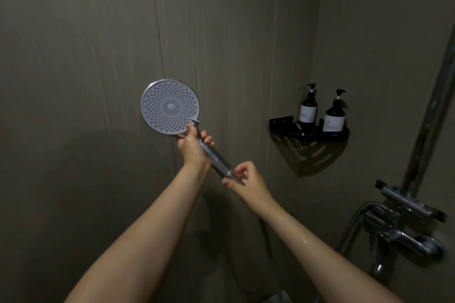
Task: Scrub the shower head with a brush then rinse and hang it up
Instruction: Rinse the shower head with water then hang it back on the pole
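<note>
— Both hands on it? Where?
— Centre frame: the left hand (193,146) grips the chrome handle of the round grey-faced shower head (170,106); the right hand (243,176) pinches the handle's lower end.
— Good hanging technique?
— Probably steady the disc, guiding toward the chrome riser rail (429,110), right edge.

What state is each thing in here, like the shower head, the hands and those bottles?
Shower head: held up, nozzle face toward the camera, no water visible.
Left hand: grips the handle near the head.
Right hand: pinches the handle's lower end.
Pump bottles: upright on the corner shelf.
</note>
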